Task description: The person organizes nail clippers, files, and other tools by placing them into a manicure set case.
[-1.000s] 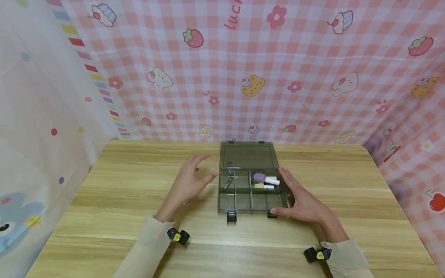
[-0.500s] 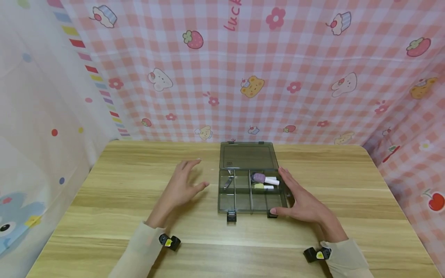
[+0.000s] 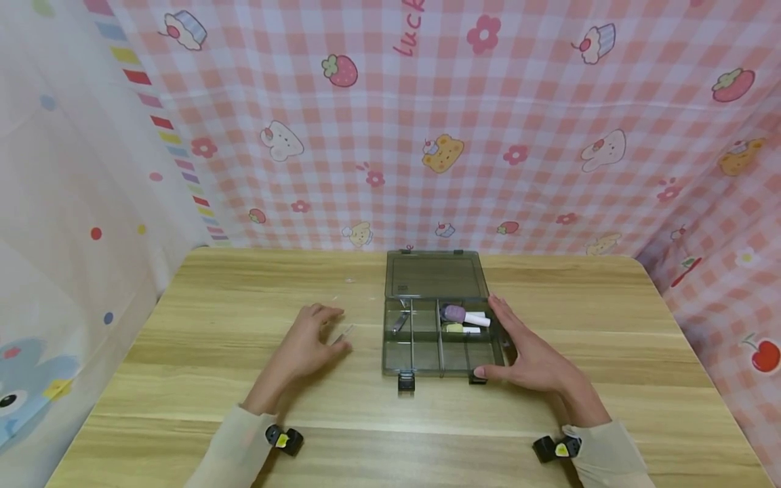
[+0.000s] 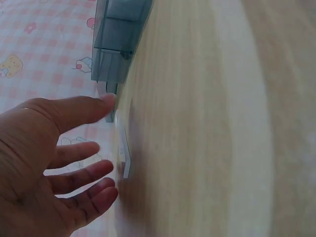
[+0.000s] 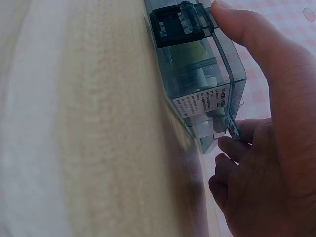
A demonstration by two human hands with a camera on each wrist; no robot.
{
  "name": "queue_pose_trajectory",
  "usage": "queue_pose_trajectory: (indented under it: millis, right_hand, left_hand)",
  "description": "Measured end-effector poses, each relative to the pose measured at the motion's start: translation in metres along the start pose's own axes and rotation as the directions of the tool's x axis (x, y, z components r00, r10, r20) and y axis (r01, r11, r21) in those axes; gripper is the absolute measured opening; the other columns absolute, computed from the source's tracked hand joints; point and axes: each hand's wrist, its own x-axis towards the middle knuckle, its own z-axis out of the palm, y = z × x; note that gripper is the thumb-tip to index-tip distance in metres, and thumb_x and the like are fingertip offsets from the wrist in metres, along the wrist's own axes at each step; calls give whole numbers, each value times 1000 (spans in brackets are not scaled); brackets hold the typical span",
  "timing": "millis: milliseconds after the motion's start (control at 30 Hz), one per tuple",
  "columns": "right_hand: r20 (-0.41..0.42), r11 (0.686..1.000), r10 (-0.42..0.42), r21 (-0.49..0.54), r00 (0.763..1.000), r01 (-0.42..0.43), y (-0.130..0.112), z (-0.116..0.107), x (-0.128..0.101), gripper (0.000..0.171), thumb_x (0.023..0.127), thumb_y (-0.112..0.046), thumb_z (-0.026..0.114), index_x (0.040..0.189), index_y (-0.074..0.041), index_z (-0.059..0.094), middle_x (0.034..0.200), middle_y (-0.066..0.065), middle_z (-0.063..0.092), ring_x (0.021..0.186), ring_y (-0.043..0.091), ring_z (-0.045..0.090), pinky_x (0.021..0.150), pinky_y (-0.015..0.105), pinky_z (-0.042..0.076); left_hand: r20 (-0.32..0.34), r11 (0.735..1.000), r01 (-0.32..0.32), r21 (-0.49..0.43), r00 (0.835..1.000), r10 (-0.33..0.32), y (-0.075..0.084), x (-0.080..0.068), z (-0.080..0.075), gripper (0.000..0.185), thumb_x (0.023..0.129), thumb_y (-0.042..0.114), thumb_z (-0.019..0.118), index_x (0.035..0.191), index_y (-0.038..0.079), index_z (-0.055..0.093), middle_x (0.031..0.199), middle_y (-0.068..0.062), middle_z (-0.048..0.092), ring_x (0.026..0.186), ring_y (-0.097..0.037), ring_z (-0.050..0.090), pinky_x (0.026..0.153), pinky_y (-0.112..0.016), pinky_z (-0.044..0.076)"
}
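Observation:
My right hand [image 3: 537, 356] grips the right end of a smoky clear compartment box [image 3: 427, 371], thumb at the front edge and fingers at the far right corner. Its lid [image 3: 436, 274] stands raised at the back. A nail clipper [image 3: 400, 321] lies in the left rear compartment. Purple [image 3: 453, 312] and yellow-green [image 3: 453, 327] nail polish bottles with white caps lie at the rear right. Left of the box, my left hand [image 3: 305, 349] hovers low with relaxed fingers, holding nothing. Close to its fingertips is a thin, pale, flat strip [image 4: 124, 150] on the table.
Small clear pieces, one of them a clear bit [image 3: 350, 279], lie on the wooden table [image 3: 403, 440] behind the left hand. Two black latches, including the left latch [image 3: 406, 381], hang from the box front. A checked cloth [image 3: 390, 135] hangs behind the table.
My left hand has moved left and nearer to me, away from the box, and its fingers have lowered. The thin strip and clear bits now show. The right hand and box stay put.

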Motion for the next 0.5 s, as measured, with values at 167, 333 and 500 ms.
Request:
queue_pose_trajectory:
  millis: [167, 333, 500]
  right_hand:
    - [-2, 1000, 0, 3, 1000, 0, -1, 0, 0, 129, 76, -64, 82, 166, -26, -2, 174, 12, 0, 158, 44, 11, 118, 70, 26]
    - [-2, 1000, 2, -2, 1000, -2, 0, 0, 0, 129, 76, -64, 82, 166, -26, -2, 174, 12, -1, 158, 43, 11, 119, 70, 25]
    - [4, 1000, 7, -5, 1000, -7, 1, 1, 1, 128, 77, -66, 81, 166, -27, -2, 174, 12, -1, 158, 44, 11, 118, 70, 26]
  left_hand:
    - [22, 1000, -2, 30, 1000, 1, -1, -3, -2, 43, 83, 18, 86, 119, 1, 71, 102, -8, 63, 91, -21, 54, 80, -34, 49]
    - [47, 999, 41, -4, 998, -41, 1, -5, -5, 22, 85, 11, 82, 102, 1, 73, 91, -6, 63, 81, -16, 56, 73, -27, 48]
    - [36, 998, 60, -14, 998, -59, 1, -5, -7, 5, 86, 3, 77, 88, 1, 72, 84, -6, 63, 75, -14, 57, 67, -24, 49]
